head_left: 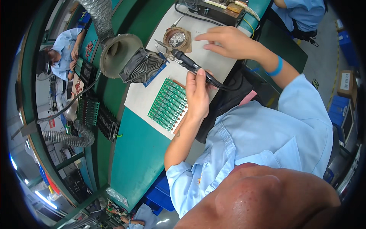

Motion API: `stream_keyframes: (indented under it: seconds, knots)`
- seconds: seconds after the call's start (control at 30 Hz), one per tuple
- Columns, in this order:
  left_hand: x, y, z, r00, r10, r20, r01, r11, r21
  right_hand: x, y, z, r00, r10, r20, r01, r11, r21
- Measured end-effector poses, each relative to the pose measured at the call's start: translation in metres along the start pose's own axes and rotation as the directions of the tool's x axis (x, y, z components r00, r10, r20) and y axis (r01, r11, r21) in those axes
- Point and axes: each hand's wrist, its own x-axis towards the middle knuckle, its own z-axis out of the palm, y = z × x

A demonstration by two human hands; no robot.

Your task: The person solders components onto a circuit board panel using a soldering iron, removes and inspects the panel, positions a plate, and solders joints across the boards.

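My left hand (198, 93) is closed around the black handle of a soldering iron (187, 62), near its cable end. The iron slants up to the left, its metal tip end close to a round brown dish (185, 33) with silvery solder bits inside. My right hand (232, 42), a blue band at its wrist, hovers right of that dish with fingers stretched out and nothing in them. Below the iron, a panel of green circuit boards (166, 105) lies on the pale work mat (143, 95), left of my left wrist. Small brown parts line the panel's right edge.
A small black fan (143, 68) and a flared exhaust hood (131, 45) stand left of the iron. A dark soldering station (217, 13) sits at the far edge with cables. Black racks (106, 123) hold boards at left. A co-worker (63, 51) sits opposite.
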Motion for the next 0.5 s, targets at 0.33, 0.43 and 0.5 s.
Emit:
stream_keyframes:
  seconds: [0.33, 0.43, 0.5]
  knots:
    - [-0.015, -0.009, -0.007, 0.999, -0.044, -0.015, 0.043, 0.998, -0.038, 0.048, 0.005, 0.043, 0.956, 0.069, 0.286, 0.027, 0.947, -0.319]
    - [-0.013, -0.006, -0.004, 0.997, -0.068, -0.021, 0.067, 0.997, -0.045, 0.038, -0.003, 0.031, 0.948, 0.093, 0.306, -0.003, 0.959, -0.282]
    - [-0.012, -0.007, -0.003, 0.997, -0.078, -0.017, 0.077, 0.996, -0.048, 0.032, -0.004, 0.027, 0.944, 0.106, 0.311, -0.018, 0.961, -0.274]
